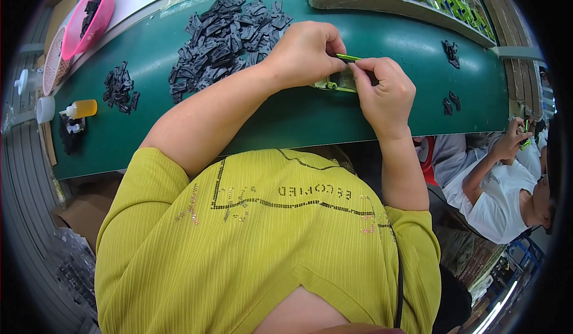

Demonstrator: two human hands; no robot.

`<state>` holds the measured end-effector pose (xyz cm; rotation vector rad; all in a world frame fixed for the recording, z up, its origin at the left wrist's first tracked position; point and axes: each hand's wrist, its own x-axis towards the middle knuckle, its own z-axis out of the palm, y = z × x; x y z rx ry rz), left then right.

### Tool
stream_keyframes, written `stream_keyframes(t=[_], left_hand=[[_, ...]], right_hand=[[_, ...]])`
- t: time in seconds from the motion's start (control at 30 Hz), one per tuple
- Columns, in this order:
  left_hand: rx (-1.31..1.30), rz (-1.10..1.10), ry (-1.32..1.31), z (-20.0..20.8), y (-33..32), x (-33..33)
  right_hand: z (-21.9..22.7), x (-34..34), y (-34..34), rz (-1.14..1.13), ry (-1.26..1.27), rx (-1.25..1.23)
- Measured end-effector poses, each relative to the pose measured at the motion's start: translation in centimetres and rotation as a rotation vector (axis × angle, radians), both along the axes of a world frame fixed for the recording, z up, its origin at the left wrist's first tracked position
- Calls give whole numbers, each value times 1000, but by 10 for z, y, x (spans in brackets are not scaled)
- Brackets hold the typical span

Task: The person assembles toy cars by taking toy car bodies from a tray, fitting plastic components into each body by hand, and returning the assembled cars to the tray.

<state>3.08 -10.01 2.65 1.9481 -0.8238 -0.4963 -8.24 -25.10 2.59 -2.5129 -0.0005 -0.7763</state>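
Note:
Above the green tabletop, in front of my chest, I hold a bright green plastic piece [341,88] with an open, frame-like shape. My left hand [303,53] is closed in a pinch at its upper edge. From the other side, my right hand [387,92] pinches the same edge with thumb and forefinger, the fingertips of both hands nearly meeting. A dark sliver shows along that edge, but my fingers hide what it is. Just left of my left hand lies a big heap of small black plastic parts [218,50].
A shallow box of green pieces [406,9] stands at the far right. Smaller groups of black parts [119,88] lie left and right. A pink basin [98,12] and a bottle of yellow liquid [83,108] are at the left. Another person [501,194] sits at the right, holding a green piece.

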Motion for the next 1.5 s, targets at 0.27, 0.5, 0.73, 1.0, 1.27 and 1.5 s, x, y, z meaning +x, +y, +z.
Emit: stream_keyframes(t=[0.27,0.5,0.73,1.0,1.27,1.5], left_hand=[[8,13,-21,3,2,0],[-70,-130,-595,-5,3,-1],[-43,-184,-735,2,5,-6],[-95,-227,-592,10,5,-18],[-38,-198,-610,4,-2,-14],[-44,-175,-609,2,-1,-10]], right_hand=[[20,10,-22,147,-2,-303],[28,16,-31,367,175,-576],[19,23,-31,430,174,-634],[19,6,-45,261,301,-369],[12,10,-245,-644,311,117],[5,47,-288,-864,489,263]])
